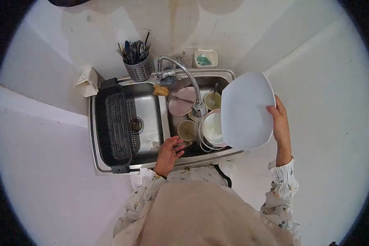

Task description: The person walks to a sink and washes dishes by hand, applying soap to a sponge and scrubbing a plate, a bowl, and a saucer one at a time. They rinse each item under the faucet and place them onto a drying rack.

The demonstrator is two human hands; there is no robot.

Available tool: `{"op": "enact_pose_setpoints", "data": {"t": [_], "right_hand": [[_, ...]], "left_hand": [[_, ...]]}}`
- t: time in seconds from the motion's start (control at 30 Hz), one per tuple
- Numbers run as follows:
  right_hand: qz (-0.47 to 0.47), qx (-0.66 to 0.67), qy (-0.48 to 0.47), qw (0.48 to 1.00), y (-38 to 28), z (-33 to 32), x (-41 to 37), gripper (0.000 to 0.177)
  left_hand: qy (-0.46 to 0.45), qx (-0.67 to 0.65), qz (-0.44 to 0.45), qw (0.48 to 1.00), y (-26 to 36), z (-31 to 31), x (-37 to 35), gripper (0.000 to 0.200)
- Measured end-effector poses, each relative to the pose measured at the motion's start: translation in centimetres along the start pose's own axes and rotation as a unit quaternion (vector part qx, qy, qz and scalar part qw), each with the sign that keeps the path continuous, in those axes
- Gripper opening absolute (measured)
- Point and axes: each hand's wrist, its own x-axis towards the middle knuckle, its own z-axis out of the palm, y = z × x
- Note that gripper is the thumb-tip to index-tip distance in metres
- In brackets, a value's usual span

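Observation:
My right hand (279, 123) grips the right edge of a large white dish (247, 110), thumb on its face. The dish hangs over the right end of the sink and hides part of the right basin. Over the front of that basin is my left hand (168, 155), empty, its fingers apart. Beyond its fingertips sits a small bowl (186, 130). A white bowl (213, 128) stands beside it, partly behind the dish. Pink plates (180, 107) and a greenish cup (212, 101) lie farther back. Water runs from the flexible faucet (190, 78) among the dishes.
A black ridged tray (117, 127) spans the left side of the left basin (149, 106). A yellow sponge (161, 90) rests on the divider. Behind are a cutlery holder (138, 69), a soap container (206, 58) and, at left, a white container (87, 82).

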Motion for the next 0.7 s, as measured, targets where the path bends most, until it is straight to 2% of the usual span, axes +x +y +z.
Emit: {"op": "enact_pose_setpoints", "data": {"t": [0.07, 0.2, 0.27, 0.4, 0.47, 0.5, 0.53, 0.57, 0.63, 0.67, 0.7], "right_hand": [[0.016, 0.042, 0.015, 0.999, 0.2, 0.0, 0.1, 0.048], [-0.019, 0.005, -0.018, 1.0, -0.4, -0.5, -0.7, 0.048], [-0.045, -0.11, 0.008, 0.993, -2.3, -1.5, -1.8, 0.05], [-0.051, -0.161, 0.165, 0.972, -5.0, -7.6, -5.9, 0.051], [-0.145, -0.036, 0.254, 0.956, -8.1, -7.5, -9.1, 0.05], [-0.28, -0.142, 0.268, 0.911, -6.9, -9.3, -10.2, 0.049], [-0.408, -0.243, 0.275, 0.836, -6.8, -9.9, -10.6, 0.048], [-0.412, -0.241, 0.273, 0.835, -6.3, -10.3, -10.4, 0.048], [-0.591, -0.248, 0.207, 0.739, -7.8, -8.2, -9.2, 0.036], [-0.542, -0.198, -0.013, 0.817, -12.5, -4.8, -8.6, 0.04], [-0.46, -0.137, -0.236, 0.845, -17.8, -0.3, -8.1, 0.046]], "left_hand": [[0.016, 0.019, -0.002, 1.0, 0.3, 0.1, -0.2, 0.029], [0.021, -0.007, 0.005, 1.0, 0.1, -1.1, 0.6, 0.029], [0.029, -0.005, 0.018, 0.999, 0.4, -0.5, 0.1, 0.029], [0.059, 0.001, 0.076, 0.995, 1.0, -0.9, -0.8, 0.027], [0.087, 0.023, 0.09, 0.992, 2.0, -0.8, -1.9, 0.026], [0.089, 0.016, 0.113, 0.99, 2.4, -1.1, -2.2, 0.025], [0.09, 0.009, 0.135, 0.987, 2.7, -1.3, -2.5, 0.025], [0.091, 0.006, 0.138, 0.986, 3.1, -1.4, -3.0, 0.025], [0.107, -0.025, 0.175, 0.978, 4.0, -2.3, -4.1, 0.026], [0.107, -0.029, 0.181, 0.977, 4.2, -3.1, -4.3, 0.026], [0.118, -0.055, 0.216, 0.968, 4.4, -3.9, -4.5, 0.026]]}}
